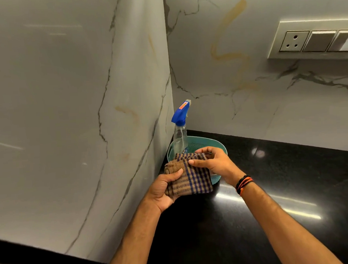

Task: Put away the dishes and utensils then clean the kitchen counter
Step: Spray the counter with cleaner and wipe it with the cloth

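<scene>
Two hands hold a cloth [189, 174] over a basket [208, 145]. The cloth is brown with blue stripes, and it is folded up. It sits just above the near side of the basket and hides part of it.

The left hand [163, 191] is at the near end of the cloth. Its grip is clenched on the cloth, with the thumb on top and the fingers under it. The right hand [211, 162] is at the far end, right over the basket. Its grip is grasping the cloth too, with the thumb and the fingers pinching the folded edge. A band [243, 184] of black and orange is on the right wrist.

The basket is light green and stands on the black counter [274, 187], in the corner where two walls meet. A spray bottle [180, 129] stands up in the far left part of the basket. It has a blue top and a clear body.

Far to the right of the basket, up on the wall [245, 45], is a switch plate [314, 38].
</scene>
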A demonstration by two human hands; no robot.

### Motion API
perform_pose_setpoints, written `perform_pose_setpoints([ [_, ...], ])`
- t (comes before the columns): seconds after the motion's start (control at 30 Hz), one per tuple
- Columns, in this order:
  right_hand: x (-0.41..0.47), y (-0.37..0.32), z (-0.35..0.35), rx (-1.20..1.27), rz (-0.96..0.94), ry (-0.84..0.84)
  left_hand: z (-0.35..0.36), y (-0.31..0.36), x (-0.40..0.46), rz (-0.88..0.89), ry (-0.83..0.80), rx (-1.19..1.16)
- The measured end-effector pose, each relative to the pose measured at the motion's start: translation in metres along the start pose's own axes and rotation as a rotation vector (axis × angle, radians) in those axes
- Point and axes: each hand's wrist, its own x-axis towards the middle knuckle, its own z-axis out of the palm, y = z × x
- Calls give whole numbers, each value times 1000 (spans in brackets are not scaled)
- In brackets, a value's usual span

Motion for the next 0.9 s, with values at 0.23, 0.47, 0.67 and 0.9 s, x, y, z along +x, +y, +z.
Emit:
perform_pose_setpoints([
  [0.23,43,-51,31,-308,-347,345,-8,1,0,40,8,-102],
  [0.47,76,-56,64,-240,-436,413,-12,4,2,36,19,-90],
  [0.67,75,-64,45,-182,-482,403,-9,10,4,57,12,-106],
  [0.9,51,-99,-7,-243,-674,473,-1,22,5,103,-28,-97],
])
